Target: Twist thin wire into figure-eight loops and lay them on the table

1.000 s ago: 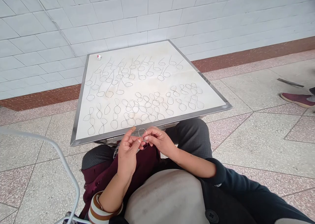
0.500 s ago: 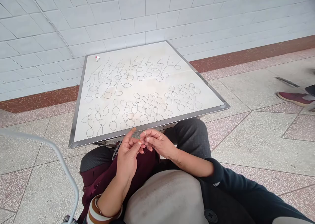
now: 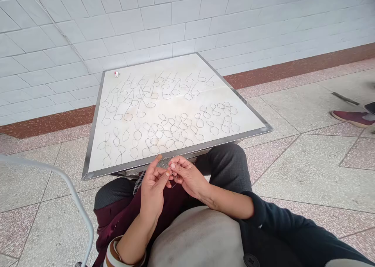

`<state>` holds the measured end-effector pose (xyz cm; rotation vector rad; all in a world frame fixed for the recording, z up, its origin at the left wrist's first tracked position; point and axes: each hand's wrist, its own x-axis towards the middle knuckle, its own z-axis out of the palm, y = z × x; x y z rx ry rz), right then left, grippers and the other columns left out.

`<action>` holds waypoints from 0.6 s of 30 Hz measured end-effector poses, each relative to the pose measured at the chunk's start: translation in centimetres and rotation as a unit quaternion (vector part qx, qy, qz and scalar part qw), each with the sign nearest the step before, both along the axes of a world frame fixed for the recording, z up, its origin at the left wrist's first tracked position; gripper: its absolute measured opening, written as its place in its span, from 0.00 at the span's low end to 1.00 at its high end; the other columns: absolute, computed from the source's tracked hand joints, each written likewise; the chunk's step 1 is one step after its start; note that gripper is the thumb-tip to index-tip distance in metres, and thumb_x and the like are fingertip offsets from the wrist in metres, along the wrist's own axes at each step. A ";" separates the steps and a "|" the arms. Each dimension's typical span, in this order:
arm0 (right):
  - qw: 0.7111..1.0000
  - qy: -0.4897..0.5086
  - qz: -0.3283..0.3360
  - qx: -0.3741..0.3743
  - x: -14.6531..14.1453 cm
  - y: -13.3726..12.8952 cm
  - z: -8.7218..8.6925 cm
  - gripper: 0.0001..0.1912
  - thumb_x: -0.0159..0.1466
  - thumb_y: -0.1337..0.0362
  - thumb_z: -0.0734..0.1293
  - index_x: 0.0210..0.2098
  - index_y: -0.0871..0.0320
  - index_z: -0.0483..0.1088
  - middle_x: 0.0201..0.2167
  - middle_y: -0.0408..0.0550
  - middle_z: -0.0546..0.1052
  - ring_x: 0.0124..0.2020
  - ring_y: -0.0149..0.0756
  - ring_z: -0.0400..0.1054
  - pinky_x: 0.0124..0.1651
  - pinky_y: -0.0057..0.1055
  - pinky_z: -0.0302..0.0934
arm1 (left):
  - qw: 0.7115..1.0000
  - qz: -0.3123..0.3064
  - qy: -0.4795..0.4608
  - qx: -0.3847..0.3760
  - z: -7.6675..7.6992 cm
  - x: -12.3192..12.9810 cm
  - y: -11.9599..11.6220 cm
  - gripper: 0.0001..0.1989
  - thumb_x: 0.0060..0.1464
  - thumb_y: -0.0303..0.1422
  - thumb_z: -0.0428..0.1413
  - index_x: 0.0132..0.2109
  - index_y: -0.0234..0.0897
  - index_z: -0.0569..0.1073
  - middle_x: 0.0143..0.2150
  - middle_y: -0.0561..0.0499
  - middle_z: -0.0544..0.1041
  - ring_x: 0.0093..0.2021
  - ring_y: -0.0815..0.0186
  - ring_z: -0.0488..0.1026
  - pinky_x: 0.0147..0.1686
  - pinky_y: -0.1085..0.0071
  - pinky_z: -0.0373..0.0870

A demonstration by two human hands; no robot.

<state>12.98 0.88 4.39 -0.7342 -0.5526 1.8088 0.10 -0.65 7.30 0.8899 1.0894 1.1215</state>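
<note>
A thin wire loop (image 3: 163,162) in a figure-eight shape is held between my two hands, just off the table's near edge and above my lap. My left hand (image 3: 154,185) pinches it between thumb and fingers, with the index finger stretched up beside the loop. From the other side my right hand (image 3: 189,175) grips the wire with thumb and forefinger. One ring of the wire stands above the fingertips; another hangs below, partly hidden by the fingers. In front lies the white table (image 3: 178,104) with a metal rim.
Several figure-eight wire pieces (image 3: 159,134) cover the table's near half. Farther back lie several single-loop wires (image 3: 140,89) with straight tails. A small red-and-white item (image 3: 116,74) sits at the far left corner. A grey curved tube (image 3: 73,192) stands at left; another person's shoe (image 3: 351,117) is at right.
Both hands stay together at the wire, with the fingers shifted slightly. The upper ring shows more openly now. The view has tilted a little.
</note>
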 end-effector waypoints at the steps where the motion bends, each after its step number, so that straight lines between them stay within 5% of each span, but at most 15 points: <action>1: 1.000 0.005 0.003 -0.006 0.0 0.0 0.0 0.11 0.56 0.59 0.74 0.34 0.57 0.71 0.26 0.40 0.72 0.24 0.24 0.64 0.22 0.20 0.51 | 1.000 0.003 0.007 0.003 0.0 0.0 0.0 0.28 0.54 0.33 0.60 0.61 0.40 0.65 0.29 0.56 0.73 0.26 0.73 0.68 0.29 0.75 0.66; 9: 0.998 0.064 -0.003 -0.015 0.0 -0.5 -0.2 0.09 0.57 0.61 0.74 0.33 0.55 0.70 0.27 0.38 0.72 0.26 0.24 0.63 0.31 0.23 0.62 | 0.996 0.009 0.074 0.048 0.3 0.5 -0.4 0.27 0.55 0.33 0.59 0.61 0.43 0.65 0.29 0.57 0.72 0.27 0.73 0.69 0.30 0.76 0.69; 18: 1.000 0.007 0.008 0.027 0.9 -0.5 -0.1 0.09 0.58 0.61 0.73 0.36 0.56 0.72 0.30 0.40 0.72 0.29 0.25 0.66 0.26 0.21 0.54 | 0.993 0.012 0.096 0.069 0.8 0.7 -0.6 0.27 0.56 0.33 0.58 0.62 0.42 0.62 0.31 0.57 0.73 0.25 0.73 0.69 0.29 0.75 0.70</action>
